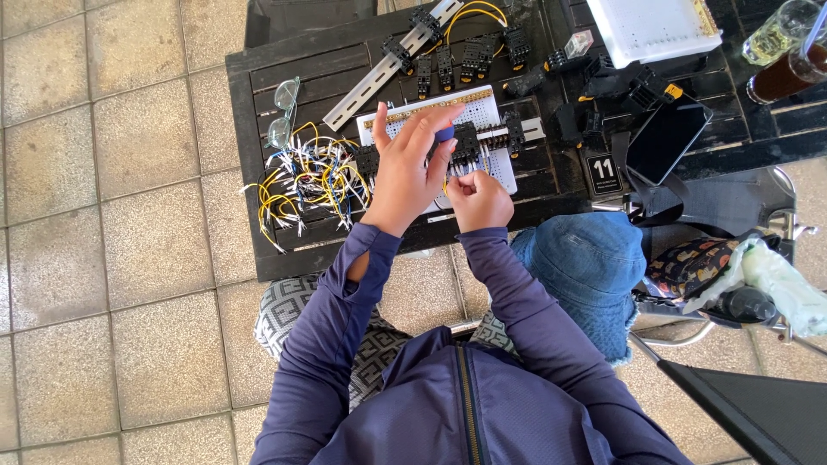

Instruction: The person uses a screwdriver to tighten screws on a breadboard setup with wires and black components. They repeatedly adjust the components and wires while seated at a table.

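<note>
From the left, we see a tangle of yellow, white and blue jumper wires heaped on the dark slatted tabletop: light, floppy, best taken by one end. Our left hand spreads its fingers, thumb and forefinger pinching a small blue-handled tool over the white perforated board. Our right hand is curled shut on a thin yellow wire at the black relay sockets, rigid yet delicate, we judge.
</note>
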